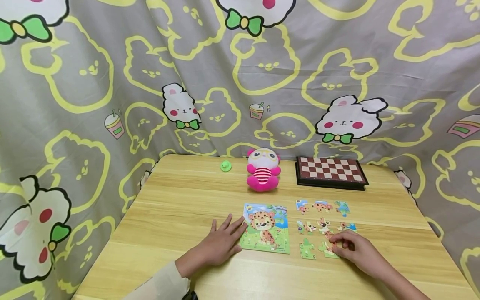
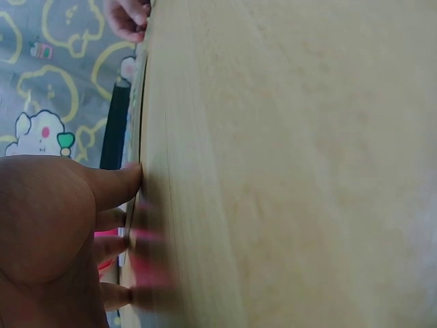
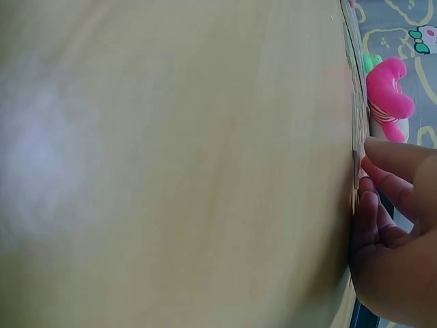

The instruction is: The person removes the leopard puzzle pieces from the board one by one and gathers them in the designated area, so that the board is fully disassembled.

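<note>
My left hand (image 1: 221, 243) lies spread on the wooden table, its fingertips on the left edge of a square leopard puzzle board (image 1: 264, 228). The left wrist view shows this hand (image 2: 61, 225) from the palm side, its fingers touching the tabletop. Right of the board lie loose puzzle pieces in rows, among them a green piece (image 1: 307, 249) and a leopard-face piece (image 1: 324, 225). With bent thumb and fingers, my right hand (image 1: 354, 248) grips the right side of a leopard-body piece (image 1: 330, 250) in the nearest row. The hand hides what lies under it.
At the back of the table (image 1: 180, 200) sit a small green duck (image 1: 225, 166), a pink panda plush (image 1: 263, 170) and a checkered board box (image 1: 331, 171). A patterned curtain (image 1: 210, 75) hangs behind and along both sides.
</note>
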A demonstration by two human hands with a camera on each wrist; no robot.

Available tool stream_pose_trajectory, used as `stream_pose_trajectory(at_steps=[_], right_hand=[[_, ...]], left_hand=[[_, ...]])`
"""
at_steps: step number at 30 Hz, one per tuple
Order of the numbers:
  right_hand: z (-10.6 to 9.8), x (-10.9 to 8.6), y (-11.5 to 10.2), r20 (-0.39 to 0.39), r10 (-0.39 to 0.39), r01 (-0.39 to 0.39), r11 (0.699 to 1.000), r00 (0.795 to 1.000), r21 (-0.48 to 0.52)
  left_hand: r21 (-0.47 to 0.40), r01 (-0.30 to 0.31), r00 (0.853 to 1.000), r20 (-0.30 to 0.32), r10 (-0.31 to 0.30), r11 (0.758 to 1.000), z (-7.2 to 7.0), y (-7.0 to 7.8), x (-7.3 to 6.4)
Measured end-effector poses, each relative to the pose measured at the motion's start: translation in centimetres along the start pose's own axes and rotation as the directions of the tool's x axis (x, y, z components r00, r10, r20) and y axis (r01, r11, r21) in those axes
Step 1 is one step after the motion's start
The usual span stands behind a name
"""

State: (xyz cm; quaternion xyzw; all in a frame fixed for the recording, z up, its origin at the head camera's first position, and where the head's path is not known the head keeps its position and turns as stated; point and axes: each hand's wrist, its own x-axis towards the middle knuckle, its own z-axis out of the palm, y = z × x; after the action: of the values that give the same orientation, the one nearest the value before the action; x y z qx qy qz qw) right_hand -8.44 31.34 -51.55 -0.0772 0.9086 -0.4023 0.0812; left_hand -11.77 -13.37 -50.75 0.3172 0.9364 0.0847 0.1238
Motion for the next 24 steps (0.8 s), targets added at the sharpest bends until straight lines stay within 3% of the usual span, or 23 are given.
stream_pose_trajectory(at_steps=[10,24], right_hand=[[-0.1,0.4,-0.9,0.012,0.059,-0.060,0.997,0.998,0.039],[1.8,3.0,-4.3,0.049,-0.068,0.065,0.995,0.996,0.071]], left_hand=[[-0.007,0.002,1.000,0.008,-0.002,1.000,-0.2,0.1,-0.1],[-0.012,-0.005,1.000,0.004,0.005,1.000,-0.1,0.0,-0.1]])
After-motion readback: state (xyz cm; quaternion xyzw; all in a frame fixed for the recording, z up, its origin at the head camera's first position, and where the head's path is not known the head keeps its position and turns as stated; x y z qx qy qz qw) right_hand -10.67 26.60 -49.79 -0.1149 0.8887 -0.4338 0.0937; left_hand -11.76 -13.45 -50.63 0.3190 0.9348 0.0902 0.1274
